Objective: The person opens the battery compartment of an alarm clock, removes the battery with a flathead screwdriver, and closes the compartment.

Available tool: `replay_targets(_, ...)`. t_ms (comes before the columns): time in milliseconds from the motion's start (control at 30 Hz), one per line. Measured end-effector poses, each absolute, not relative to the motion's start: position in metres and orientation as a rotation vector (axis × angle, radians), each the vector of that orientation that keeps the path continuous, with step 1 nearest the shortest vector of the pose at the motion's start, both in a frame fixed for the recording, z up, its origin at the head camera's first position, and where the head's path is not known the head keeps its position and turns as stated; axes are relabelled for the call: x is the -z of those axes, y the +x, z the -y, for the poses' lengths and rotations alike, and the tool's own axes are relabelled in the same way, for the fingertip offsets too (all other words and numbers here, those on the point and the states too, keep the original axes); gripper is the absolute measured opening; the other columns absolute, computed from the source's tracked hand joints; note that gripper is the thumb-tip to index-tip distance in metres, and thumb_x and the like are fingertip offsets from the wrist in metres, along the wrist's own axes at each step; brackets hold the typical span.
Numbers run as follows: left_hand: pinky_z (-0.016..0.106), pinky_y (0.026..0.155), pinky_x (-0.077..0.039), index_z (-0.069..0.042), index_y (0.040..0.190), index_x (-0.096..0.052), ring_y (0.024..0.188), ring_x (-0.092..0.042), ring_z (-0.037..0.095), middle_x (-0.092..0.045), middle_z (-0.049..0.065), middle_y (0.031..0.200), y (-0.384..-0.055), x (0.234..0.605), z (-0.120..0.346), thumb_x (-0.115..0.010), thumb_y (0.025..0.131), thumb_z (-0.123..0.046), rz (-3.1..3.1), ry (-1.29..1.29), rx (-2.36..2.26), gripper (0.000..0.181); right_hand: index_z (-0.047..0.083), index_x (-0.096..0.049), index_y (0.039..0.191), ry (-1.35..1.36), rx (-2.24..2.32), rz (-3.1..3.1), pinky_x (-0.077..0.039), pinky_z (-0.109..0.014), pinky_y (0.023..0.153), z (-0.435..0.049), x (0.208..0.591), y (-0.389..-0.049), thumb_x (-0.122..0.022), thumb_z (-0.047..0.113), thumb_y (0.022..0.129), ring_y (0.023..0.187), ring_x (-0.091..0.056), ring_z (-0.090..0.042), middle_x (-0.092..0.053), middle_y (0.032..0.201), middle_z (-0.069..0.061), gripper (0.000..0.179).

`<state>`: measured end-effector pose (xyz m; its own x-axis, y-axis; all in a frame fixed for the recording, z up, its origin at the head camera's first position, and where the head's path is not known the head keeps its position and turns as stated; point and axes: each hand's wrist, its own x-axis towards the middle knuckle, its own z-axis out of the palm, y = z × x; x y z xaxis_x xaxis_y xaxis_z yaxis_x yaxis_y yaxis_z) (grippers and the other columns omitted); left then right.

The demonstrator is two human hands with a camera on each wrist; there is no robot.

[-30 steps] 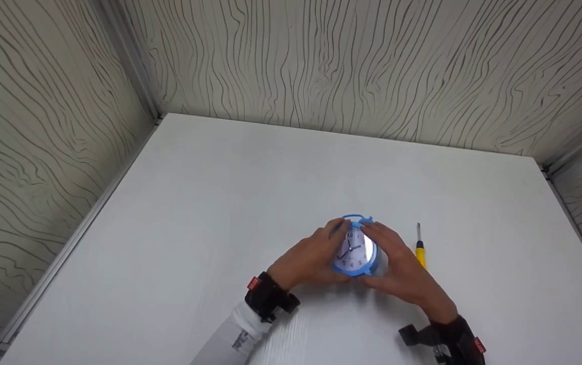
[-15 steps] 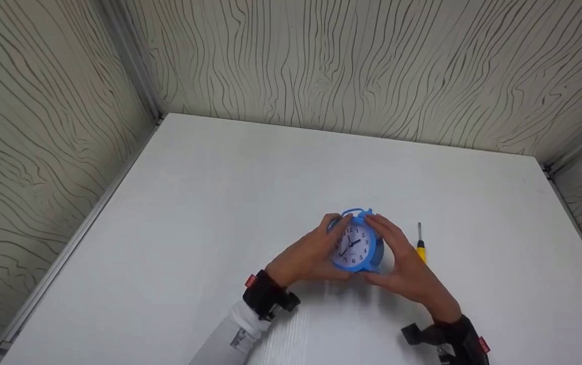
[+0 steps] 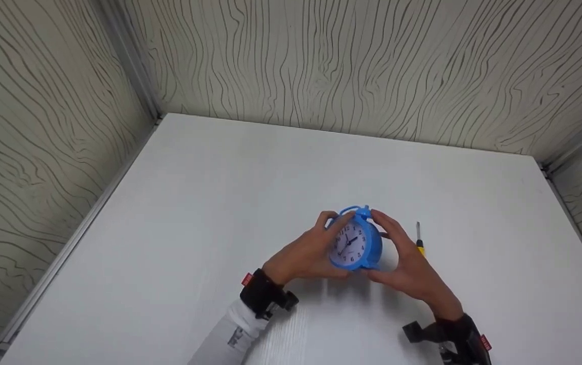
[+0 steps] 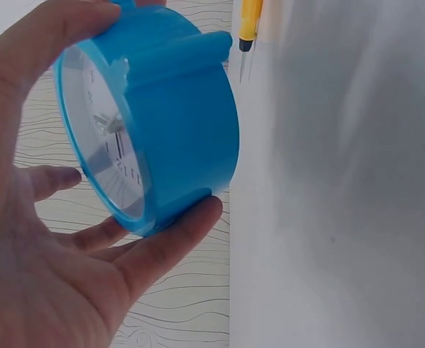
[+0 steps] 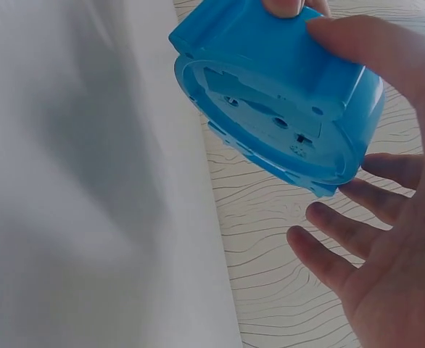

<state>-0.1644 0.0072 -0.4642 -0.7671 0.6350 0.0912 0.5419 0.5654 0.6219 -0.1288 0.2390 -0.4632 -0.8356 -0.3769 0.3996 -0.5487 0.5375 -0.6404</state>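
A blue twin-bell alarm clock (image 3: 350, 244) with a white face is held tilted over the white table by both hands. The left hand (image 3: 308, 256) grips its left side, fingers near the top and thumb below. On the other side, the right hand (image 3: 412, 271) holds it between fingertips at the bell and thumb at the base. In the left wrist view the clock's blue side (image 4: 187, 116) faces the camera. The right wrist view shows its back (image 5: 270, 119), with small holes and a recessed panel; the right hand's other fingers (image 5: 332, 243) are spread.
A screwdriver (image 3: 420, 247) with a yellow handle and black collar lies on the table (image 3: 250, 192) just right of the right hand, its handle partly hidden. Wood-grain panels (image 3: 301, 61) border the table at the back and sides.
The clock has risen slightly and turned its face to the left, showing more of its blue right side. Both hands move with it; the right fingers now sit farther off the face.
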Motion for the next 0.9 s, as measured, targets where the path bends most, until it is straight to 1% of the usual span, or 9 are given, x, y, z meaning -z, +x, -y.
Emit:
replay_targets(133,0.036,0.097,-0.053,-0.036,0.156,-0.008,0.123,-0.055,0.025,-0.030,0.010,0.148,-0.165,0.464,-0.005,-0.081,0.074,-0.045,-2.633,1.007,-1.022,0.110,0.010,-0.032,0.152,0.760,-1.222,2.581,-0.042,-0.015,0.104,-0.243,0.464,-0.131,-0.093,0.011,0.060,0.138,-0.042,-0.025,-0.037,0.155,-0.010,0.110)
replay_targets(267,0.036,0.097,-0.053,-0.037,0.156,-0.007,0.123,-0.054,0.025,-0.029,0.010,0.146,-0.166,0.462,-0.002,-0.083,0.073,-0.044,-2.623,1.002,-1.077,0.113,0.014,-0.031,0.152,0.737,-1.253,2.590,-0.043,-0.020,0.105,-0.246,0.467,-0.132,-0.092,0.016,0.063,0.138,-0.044,-0.023,-0.040,0.154,-0.008,0.108)
replay_targets(433,0.037,0.097,-0.053,-0.041,0.155,-0.007,0.124,-0.053,0.028,-0.029,0.010,0.145,-0.166,0.458,0.000,-0.083,0.072,-0.044,-2.595,1.004,-1.129,0.112,0.017,-0.032,0.152,0.714,-1.298,2.628,-0.049,-0.034,0.103,-0.247,0.468,-0.131,-0.089,0.017,0.068,0.136,-0.045,-0.006,-0.041,0.154,-0.006,0.102)
replay_targets(500,0.038,0.098,-0.053,-0.042,0.154,-0.007,0.126,-0.051,0.028,-0.029,0.010,0.146,-0.165,0.458,0.000,-0.083,0.072,-0.044,-2.579,1.000,-1.140,0.112,0.020,-0.032,0.153,0.686,-1.311,2.660,-0.050,-0.041,0.102,-0.246,0.469,-0.131,-0.088,0.019,0.069,0.135,-0.044,-0.003,-0.041,0.154,-0.003,0.100)
replay_targets(567,0.039,0.099,-0.053,-0.043,0.154,-0.008,0.128,-0.050,0.028,-0.029,0.009,0.146,-0.165,0.457,-0.001,-0.083,0.072,-0.044,-2.563,0.994,-1.152,0.111,0.022,-0.032,0.152,0.661,-1.323,2.687,-0.050,-0.049,0.100,-0.246,0.470,-0.130,-0.088,0.021,0.070,0.134,-0.048,-0.010,-0.042,0.154,-0.003,0.099)
replay_targets(633,0.039,0.099,-0.052,-0.044,0.153,-0.010,0.128,-0.049,0.028,-0.029,0.008,0.146,-0.165,0.457,-0.001,-0.083,0.071,-0.043,-2.549,0.987,-1.166,0.110,0.023,-0.033,0.152,0.649,-1.358,2.696,-0.049,-0.056,0.100,-0.247,0.472,-0.130,-0.088,0.020,0.070,0.133,-0.050,-0.020,-0.044,0.152,-0.004,0.099)
replay_targets(700,0.038,0.099,-0.052,-0.043,0.152,-0.011,0.128,-0.049,0.027,-0.029,0.008,0.146,-0.165,0.457,-0.001,-0.084,0.071,-0.042,-2.540,0.989,-1.180,0.109,0.022,-0.032,0.152,0.649,-1.389,2.702,-0.047,-0.059,0.100,-0.247,0.473,-0.130,-0.087,0.020,0.071,0.134,-0.049,-0.029,-0.044,0.152,-0.006,0.098)
replay_targets(800,0.037,0.099,-0.052,-0.043,0.152,-0.012,0.126,-0.049,0.025,-0.029,0.007,0.145,-0.165,0.457,-0.001,-0.085,0.070,-0.040,-2.528,0.995,-1.201,0.109,0.022,-0.031,0.153,0.637,-1.428,2.726,-0.046,-0.060,0.101,-0.247,0.474,-0.129,-0.086,0.018,0.071,0.134,-0.048,-0.033,-0.044,0.152,-0.008,0.098)
replay_targets(900,0.034,0.099,-0.051,-0.042,0.152,-0.013,0.126,-0.049,0.023,-0.030,0.006,0.143,-0.166,0.458,-0.001,-0.085,0.070,-0.039,-2.518,1.019,-1.216,0.109,0.018,-0.030,0.153,0.641,-1.470,2.737,-0.044,-0.060,0.102,-0.247,0.475,-0.128,-0.085,0.016,0.072,0.134,-0.048,-0.037,-0.042,0.153,-0.011,0.098)
